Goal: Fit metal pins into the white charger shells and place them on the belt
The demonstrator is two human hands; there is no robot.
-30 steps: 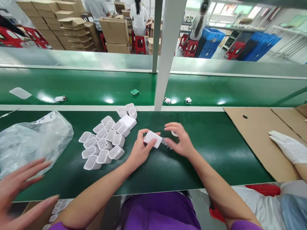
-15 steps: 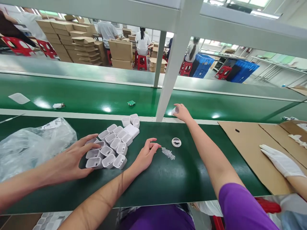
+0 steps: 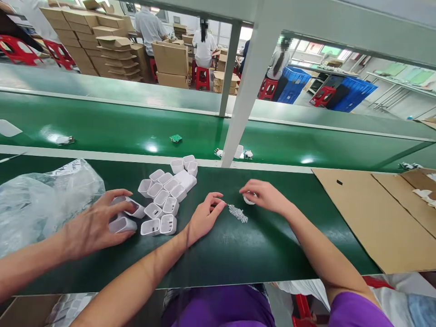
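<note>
Green table (image 3: pixel 218 263), dark surface, glare toward the right. Wearer's forearms reach in from the near edge, purple sleeve (image 3: pixel 357 311) showing on the right.

Left hand (image 3: pixel 207 213): resting low, fingers curled, thumb and forefinger narrowly spaced; tips just beside a small heap of clear pieces (image 3: pixel 237 213). Cannot tell whether a piece is pinched there.

Right hand (image 3: pixel 260 194): palm down, fingers bent over a small round white dish (image 3: pixel 250 198), partly hiding it. Grip narrow; contents, if any, not visible. Dish lies just beyond the heap, on the table.

White open-topped shells (image 3: pixel 161 198) grouped left of the left hand, most packed side by side, slots visible in several of the near ones. One smooth-faced white block (image 3: pixel 186 180) lies at the far right of the group.

Co-worker's hand (image 3: pixel 102 215), from the left edge: spread around two shells, one tipped. Crumpled clear bag (image 3: pixel 51 200) behind it.

Beyond a pale rail, green belt (image 3: pixel 289 143): green circuit board (image 3: pixel 176 138), small white parts near the upright post (image 3: pixel 240 95).

Right side: flat cardboard (image 3: pixel 357 218), small black piece (image 3: pixel 339 182) on it.
</note>
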